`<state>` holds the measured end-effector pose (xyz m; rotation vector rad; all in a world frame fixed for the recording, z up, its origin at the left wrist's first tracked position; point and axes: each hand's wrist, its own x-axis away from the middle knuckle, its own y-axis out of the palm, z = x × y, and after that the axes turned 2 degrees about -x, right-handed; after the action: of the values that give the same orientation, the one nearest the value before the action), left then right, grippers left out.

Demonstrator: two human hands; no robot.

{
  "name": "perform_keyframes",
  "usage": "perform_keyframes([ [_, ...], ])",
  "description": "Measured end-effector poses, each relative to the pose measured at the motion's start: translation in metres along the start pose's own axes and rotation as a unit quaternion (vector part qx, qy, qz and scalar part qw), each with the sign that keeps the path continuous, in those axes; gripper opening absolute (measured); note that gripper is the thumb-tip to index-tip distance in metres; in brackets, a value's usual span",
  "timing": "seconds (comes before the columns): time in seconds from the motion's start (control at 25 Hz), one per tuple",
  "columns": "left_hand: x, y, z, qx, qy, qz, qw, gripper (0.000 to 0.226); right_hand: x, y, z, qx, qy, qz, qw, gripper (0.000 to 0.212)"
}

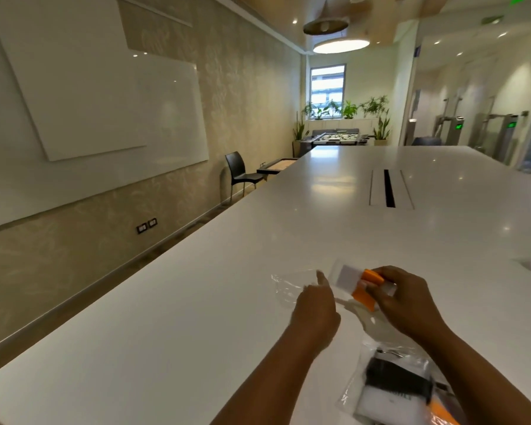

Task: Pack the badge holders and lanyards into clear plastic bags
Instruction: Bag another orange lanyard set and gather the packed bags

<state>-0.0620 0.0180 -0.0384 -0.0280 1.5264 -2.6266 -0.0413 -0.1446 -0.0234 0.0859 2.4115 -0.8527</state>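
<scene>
Head view: right hand (406,302) pinching blurred orange-edged badge holder (357,282), left hand (314,305) grip on clear bag (292,285) indiscernible.

Counts on the white desk (196,302)

Two hands, left (314,308) and right (406,302); one badge holder with an orange lanyard (364,286); one empty clear bag (292,285); one filled bag (393,384) nearer; one black chair (241,173) by the wall.

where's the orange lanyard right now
In the head view, the orange lanyard is low and right of centre, pinched with a badge holder in the right hand, beside the clear bag at the left hand.
</scene>
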Motion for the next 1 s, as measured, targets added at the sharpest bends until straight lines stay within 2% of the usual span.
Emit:
perform_keyframes([
  [0.08, -0.003, -0.006, -0.008, 0.066, 0.028, 0.002, 0.997, 0.083, -0.001, -0.002, 0.001, -0.003, 0.007, 0.017, 1.000, 0.020],
  [0.12, -0.007, -0.012, -0.015, 0.052, 0.052, 0.019, 0.997, 0.078, -0.002, -0.003, 0.002, -0.009, 0.014, 0.026, 1.000, 0.020],
  [0.2, -0.015, -0.027, -0.036, -0.095, 0.106, 0.041, 0.989, 0.065, -0.002, -0.002, 0.001, -0.021, 0.023, 0.033, 0.999, 0.018],
  [0.28, -0.016, -0.040, -0.060, -0.227, 0.118, -0.022, 0.966, 0.062, 0.000, -0.001, 0.000, -0.028, 0.026, 0.025, 0.999, 0.018],
  [0.36, -0.010, -0.046, -0.076, -0.280, 0.086, -0.065, 0.954, 0.067, 0.001, 0.001, -0.001, -0.029, 0.028, 0.013, 0.999, 0.020],
  [0.4, -0.006, -0.048, -0.076, -0.305, 0.078, -0.060, 0.947, 0.065, 0.002, 0.002, -0.001, -0.030, 0.031, 0.006, 0.999, 0.022],
  [0.48, -0.002, -0.049, -0.063, -0.337, 0.078, -0.026, 0.938, 0.045, 0.003, 0.002, -0.002, -0.039, 0.039, -0.003, 0.998, 0.023],
  [0.56, -0.003, -0.050, -0.046, -0.301, 0.069, 0.000, 0.951, 0.022, 0.004, 0.003, -0.004, -0.048, 0.047, -0.009, 0.998, 0.021],
  [0.6, -0.003, -0.049, -0.041, -0.269, 0.055, 0.006, 0.962, 0.018, 0.004, 0.004, -0.006, -0.057, 0.054, -0.012, 0.997, 0.019],
  [0.68, -0.003, -0.050, -0.038, -0.223, 0.023, 0.014, 0.974, 0.016, 0.003, 0.003, -0.009, -0.087, 0.075, -0.025, 0.993, 0.016],
  [0.88, 0.000, -0.068, -0.055, -0.239, 0.010, 0.018, 0.971, 0.030, 0.000, 0.005, -0.011, -0.182, 0.162, -0.067, 0.967, 0.028],
  [1.0, -0.002, -0.069, -0.052, -0.225, 0.023, 0.014, 0.974, 0.021, 0.001, 0.004, -0.010, -0.207, 0.189, -0.070, 0.957, 0.030],
])
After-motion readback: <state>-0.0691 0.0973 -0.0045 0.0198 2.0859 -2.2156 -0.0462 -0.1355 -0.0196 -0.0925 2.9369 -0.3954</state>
